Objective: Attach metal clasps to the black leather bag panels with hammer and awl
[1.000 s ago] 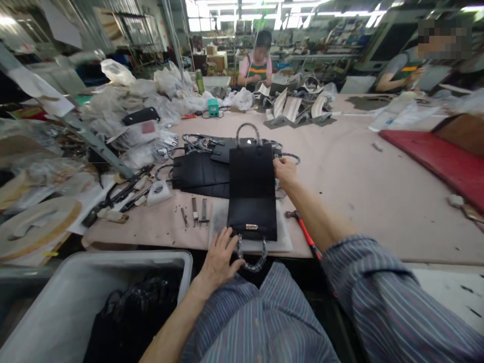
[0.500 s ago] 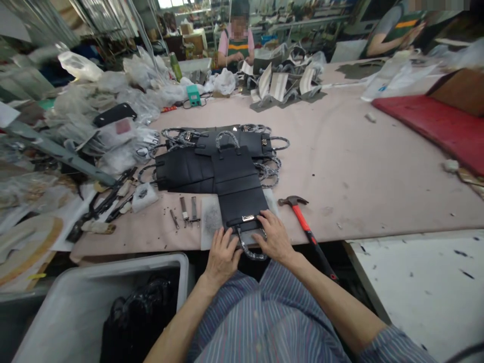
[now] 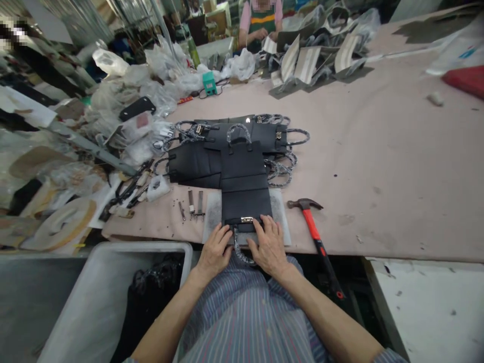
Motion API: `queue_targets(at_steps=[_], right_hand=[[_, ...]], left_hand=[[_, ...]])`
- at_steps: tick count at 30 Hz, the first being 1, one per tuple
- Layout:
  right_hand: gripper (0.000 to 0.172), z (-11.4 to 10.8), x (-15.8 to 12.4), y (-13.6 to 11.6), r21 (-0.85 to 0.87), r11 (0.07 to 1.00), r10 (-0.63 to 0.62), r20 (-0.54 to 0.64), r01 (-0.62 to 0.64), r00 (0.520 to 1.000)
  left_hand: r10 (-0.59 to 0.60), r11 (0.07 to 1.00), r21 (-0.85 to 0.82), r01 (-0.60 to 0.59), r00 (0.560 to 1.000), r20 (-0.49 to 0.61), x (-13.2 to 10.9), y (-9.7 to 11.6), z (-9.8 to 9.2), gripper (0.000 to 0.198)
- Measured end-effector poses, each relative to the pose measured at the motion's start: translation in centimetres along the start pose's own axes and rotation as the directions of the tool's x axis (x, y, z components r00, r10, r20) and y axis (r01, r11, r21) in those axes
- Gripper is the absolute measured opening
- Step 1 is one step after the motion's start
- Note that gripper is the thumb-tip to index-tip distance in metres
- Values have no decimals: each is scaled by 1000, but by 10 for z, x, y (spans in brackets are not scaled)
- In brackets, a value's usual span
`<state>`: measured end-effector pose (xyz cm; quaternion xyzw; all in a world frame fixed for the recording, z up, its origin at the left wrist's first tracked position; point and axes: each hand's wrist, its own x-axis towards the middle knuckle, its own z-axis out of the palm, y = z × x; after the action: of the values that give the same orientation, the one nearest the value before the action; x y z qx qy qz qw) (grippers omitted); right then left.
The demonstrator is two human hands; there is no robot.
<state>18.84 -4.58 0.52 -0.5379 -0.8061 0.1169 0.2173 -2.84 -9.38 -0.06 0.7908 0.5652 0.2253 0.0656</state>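
Pink paper covers the long bench of a crowded workshop, and plastic bags and scraps are heaped along its left side. At the near edge an unfolded black leather bag panel lies flat on a white pad. Its metal clasp faces the person, and its wrapped handle hangs over the bench edge.

The left hand and the right hand rest on the panel's near end, one on each side of the clasp. Their fingers are spread flat, pressing down rather than clenched around anything. More black bag panels with handles are stacked just behind.

A red-handled hammer lies just right of the pad, and small metal punches lie just left of it. Scissors lie farther left. Below the bench a grey bin holds dark bags. At the far end another person works over folded pieces.
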Motion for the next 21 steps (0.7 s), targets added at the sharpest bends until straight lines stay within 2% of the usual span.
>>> queue_targets(at_steps=[4,6,8,10,12,14,16,17,19,21], right_hand=[[53,-4,3,5,1,999,-37,-31,37,999],[49,-1,5,7,-3,1000,-30,-53,30,998],[44,4,6,11,-2,1000,-19,-80,18,997],[40,9,7,13,5,1000,-12,-109,13,994],[39,12,7,14,2,1000,-9,-133,9,991],[38,13,7,15,-10,1000,-1,-146,-1,989],[38,14,7,15,-21,1000,1,-149,-4,989],[38,14,8,16,-23,1000,-1,-150,-2,989],[37,14,9,17,-26,1000,-9,-150,6,989],[37,14,9,19,-26,1000,-18,-150,15,988]], left_hand=[[-48,998,-38,47,999,-15,-4,9,-1,53],[-70,994,-90,67,997,-34,-5,9,-3,48],[-111,984,-147,98,990,-84,-6,2,-9,42],[-206,970,-162,179,964,-166,-7,-16,-21,37],[-375,927,-117,356,896,-240,-4,-43,-39,32],[-578,806,-38,591,772,-264,4,-74,-60,27],[-733,653,52,755,648,-204,19,-103,-79,25],[-777,605,96,790,612,-145,28,-115,-87,26],[-810,576,156,803,586,-27,47,-132,-94,28],[-806,588,173,790,590,47,66,-141,-93,28]])
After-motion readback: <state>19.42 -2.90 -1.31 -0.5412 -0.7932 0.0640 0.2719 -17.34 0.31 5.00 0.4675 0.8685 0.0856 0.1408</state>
